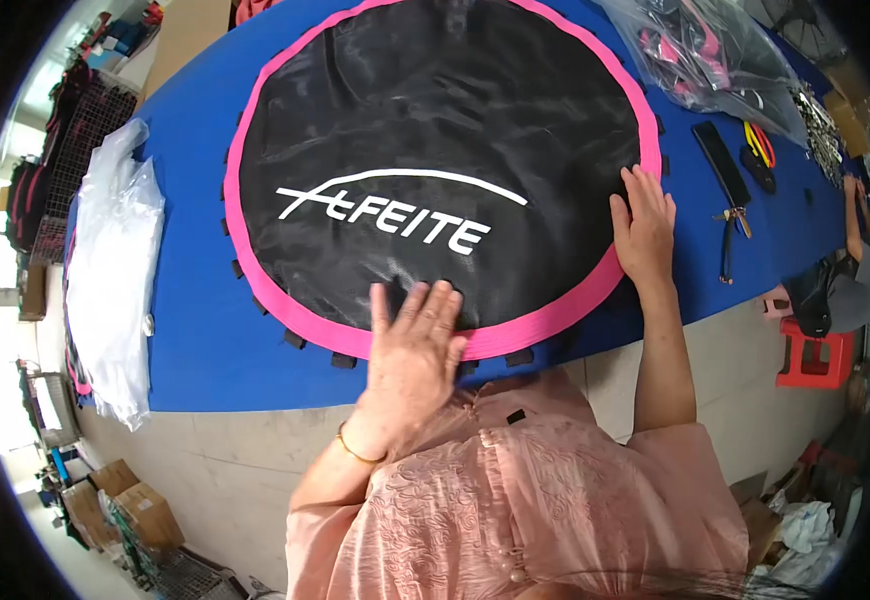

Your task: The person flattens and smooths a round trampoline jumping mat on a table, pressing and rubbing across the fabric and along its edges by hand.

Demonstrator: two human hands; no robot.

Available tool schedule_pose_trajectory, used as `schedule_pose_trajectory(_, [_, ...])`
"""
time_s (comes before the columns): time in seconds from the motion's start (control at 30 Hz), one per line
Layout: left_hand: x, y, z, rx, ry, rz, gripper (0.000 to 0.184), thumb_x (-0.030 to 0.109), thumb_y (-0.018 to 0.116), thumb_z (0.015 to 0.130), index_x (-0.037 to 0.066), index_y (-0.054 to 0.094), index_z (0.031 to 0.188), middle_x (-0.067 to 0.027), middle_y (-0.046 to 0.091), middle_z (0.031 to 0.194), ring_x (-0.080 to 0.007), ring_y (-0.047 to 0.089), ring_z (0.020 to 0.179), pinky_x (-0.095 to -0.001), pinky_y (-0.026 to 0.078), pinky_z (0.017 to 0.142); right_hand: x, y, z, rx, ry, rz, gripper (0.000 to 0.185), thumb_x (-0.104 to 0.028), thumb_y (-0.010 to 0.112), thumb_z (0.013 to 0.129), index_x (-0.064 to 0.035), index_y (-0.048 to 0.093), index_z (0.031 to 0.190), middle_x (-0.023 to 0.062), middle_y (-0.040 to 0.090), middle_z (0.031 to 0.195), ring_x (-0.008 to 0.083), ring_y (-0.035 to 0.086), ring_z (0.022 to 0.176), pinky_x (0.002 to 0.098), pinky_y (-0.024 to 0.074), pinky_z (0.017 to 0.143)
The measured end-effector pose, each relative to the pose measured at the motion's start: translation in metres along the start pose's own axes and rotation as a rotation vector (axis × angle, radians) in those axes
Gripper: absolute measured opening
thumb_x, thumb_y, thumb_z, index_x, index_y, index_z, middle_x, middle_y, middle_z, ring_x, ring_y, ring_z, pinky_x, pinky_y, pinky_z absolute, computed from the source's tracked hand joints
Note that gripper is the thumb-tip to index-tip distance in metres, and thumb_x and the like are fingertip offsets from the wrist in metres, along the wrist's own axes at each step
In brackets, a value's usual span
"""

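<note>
A round black trampoline mat point(435, 120) with a pink border and white lettering lies flat on the blue table. Small black loops stick out around its rim. My left hand point(415, 340) rests on the near edge, fingers spread over the pink band and the black fabric. At the mat's right edge, my right hand point(643, 222) lies flat, its fingers stretched out across the pink border. Neither hand grips anything.
Clear plastic bags point(115, 280) lie at the table's left end. At the right are a bag of pink and black parts point(705, 60), a black phone point(721, 163), keys point(733, 220), yellow-red-handled pliers point(758, 155) and metal pieces point(817, 130). A red stool point(815, 355) and another person point(860, 280) are beyond.
</note>
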State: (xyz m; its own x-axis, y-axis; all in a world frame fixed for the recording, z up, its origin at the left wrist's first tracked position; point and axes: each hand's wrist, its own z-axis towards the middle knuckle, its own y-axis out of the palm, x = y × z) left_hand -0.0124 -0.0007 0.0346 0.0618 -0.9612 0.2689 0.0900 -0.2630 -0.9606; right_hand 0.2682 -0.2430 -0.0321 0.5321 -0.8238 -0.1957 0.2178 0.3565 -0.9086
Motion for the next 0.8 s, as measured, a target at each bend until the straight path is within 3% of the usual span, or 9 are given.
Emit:
schedule_pose_trajectory(0.2, [-0.026, -0.003, -0.005, 0.037, -0.07, 0.048, 0.051, 0.032, 0.053, 0.107, -0.002, 0.06, 0.144, -0.0179, 0.06, 0.15, -0.039, 0.056, 0.139, -0.0693, 0.015, 0.125, 0.0, 0.002, 0.001, -0.012, 0.007, -0.03, 0.044, -0.033, 0.051, 0.111, -0.0107, 0.058, 0.148, 0.0149, 0.054, 0.156, 0.0327, 0.046, 0.15, 0.0542, 0.0253, 0.126])
schedule_pose_trajectory(0.47, [0.007, 0.013, 0.014, 0.044, 0.086, -0.042, 0.053, 0.036, 0.055, 0.106, -0.001, 0.062, 0.143, -0.0165, 0.06, 0.15, -0.037, 0.053, 0.141, -0.0709, 0.016, 0.124, 0.0, 0.0, 0.001, -0.021, 0.008, -0.015, 0.045, -0.035, 0.05, 0.112, -0.011, 0.057, 0.149, 0.0147, 0.053, 0.158, 0.0322, 0.045, 0.15, 0.0542, 0.0247, 0.127])
schedule_pose_trajectory(0.6, [-0.014, 0.007, 0.014, 0.086, -0.041, 0.034, 0.053, 0.035, 0.057, 0.105, 0.001, 0.06, 0.145, -0.0163, 0.061, 0.15, -0.0382, 0.054, 0.14, -0.0695, 0.017, 0.124, -0.002, 0.0, 0.001, -0.008, 0.012, -0.002, 0.044, -0.032, 0.052, 0.111, -0.0094, 0.059, 0.147, 0.0152, 0.055, 0.156, 0.0319, 0.045, 0.15, 0.055, 0.0253, 0.126])
schedule_pose_trajectory(0.8, [-0.079, -0.003, 0.01, 0.144, -0.238, 0.167, 0.05, 0.036, 0.05, 0.109, 0.005, 0.06, 0.147, -0.0146, 0.06, 0.151, -0.0373, 0.052, 0.143, -0.0691, 0.016, 0.125, -0.003, -0.001, 0.002, -0.004, 0.013, 0.018, 0.043, -0.031, 0.054, 0.11, -0.0078, 0.06, 0.145, 0.0157, 0.055, 0.156, 0.0317, 0.044, 0.15, 0.0558, 0.0253, 0.125])
